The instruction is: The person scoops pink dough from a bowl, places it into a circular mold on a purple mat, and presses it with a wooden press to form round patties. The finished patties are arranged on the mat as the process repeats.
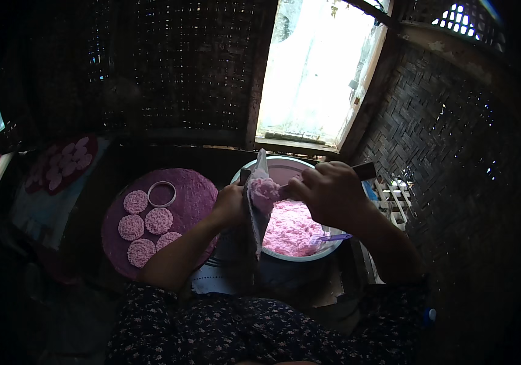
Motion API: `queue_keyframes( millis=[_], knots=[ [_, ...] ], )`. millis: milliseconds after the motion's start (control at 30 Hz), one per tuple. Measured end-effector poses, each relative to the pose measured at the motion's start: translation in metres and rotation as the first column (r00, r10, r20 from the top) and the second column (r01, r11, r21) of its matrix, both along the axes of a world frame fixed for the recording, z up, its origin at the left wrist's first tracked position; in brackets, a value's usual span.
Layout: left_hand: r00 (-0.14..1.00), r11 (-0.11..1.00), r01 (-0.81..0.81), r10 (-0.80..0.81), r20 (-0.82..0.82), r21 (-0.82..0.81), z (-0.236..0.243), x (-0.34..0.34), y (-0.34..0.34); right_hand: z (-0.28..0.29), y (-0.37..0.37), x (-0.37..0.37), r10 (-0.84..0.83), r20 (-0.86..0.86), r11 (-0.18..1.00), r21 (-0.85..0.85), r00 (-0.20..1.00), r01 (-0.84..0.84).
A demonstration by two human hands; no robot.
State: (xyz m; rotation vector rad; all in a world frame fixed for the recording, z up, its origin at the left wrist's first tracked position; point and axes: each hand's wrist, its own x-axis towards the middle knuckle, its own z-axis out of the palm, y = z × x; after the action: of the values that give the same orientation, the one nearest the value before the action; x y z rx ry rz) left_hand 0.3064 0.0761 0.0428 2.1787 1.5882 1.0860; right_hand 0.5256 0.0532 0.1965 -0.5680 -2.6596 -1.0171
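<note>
My left hand (230, 205) is closed around a thin flat sheet-like board (257, 234), seen almost edge-on. A lump of pink sticky rice (265, 193) clings to the board's right face. Opposite it, my right hand (331, 191) grips a tool with a dark handle (364, 171), its other end at the lump. Below both hands stands a white-rimmed basin (306, 259) holding loose pink rice (294, 228). To the left, a round purple tray (196, 188) carries several round pink rice cakes (131, 227) and a white ring mould (162, 193). My left forearm partly hides the tray.
A purple-handled utensil (336, 237) leans over the basin's right rim. More pale pink rounds (65, 161) lie on a reddish tray at the far left. A bright window (315, 79) is ahead, and a woven bamboo wall (437, 140) rises close on the right.
</note>
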Motion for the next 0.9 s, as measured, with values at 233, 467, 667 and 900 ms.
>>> queue_keyframes(
  millis=[233,467,667,900],
  knots=[
    [0.700,0.906,0.415,-0.375,0.608,0.080,-0.042,-0.035,0.032,0.021,-0.008,0.023,0.184,-0.020,0.955,0.240,0.983,-0.174],
    [0.600,0.762,0.324,-0.623,0.501,0.561,-0.064,-0.023,0.080,-0.034,0.004,0.027,-0.453,-0.652,0.783,-0.617,0.608,-0.078],
    [-0.096,0.753,0.609,-0.240,0.966,0.248,-0.081,0.003,0.090,-0.115,0.011,0.003,-0.629,-0.665,0.305,-0.687,0.402,-0.660],
    [0.386,0.922,0.385,-0.194,0.902,0.034,-0.046,-0.026,0.068,-0.092,0.008,0.059,-0.558,-0.744,0.623,-0.668,0.367,-0.407]
  ],
)
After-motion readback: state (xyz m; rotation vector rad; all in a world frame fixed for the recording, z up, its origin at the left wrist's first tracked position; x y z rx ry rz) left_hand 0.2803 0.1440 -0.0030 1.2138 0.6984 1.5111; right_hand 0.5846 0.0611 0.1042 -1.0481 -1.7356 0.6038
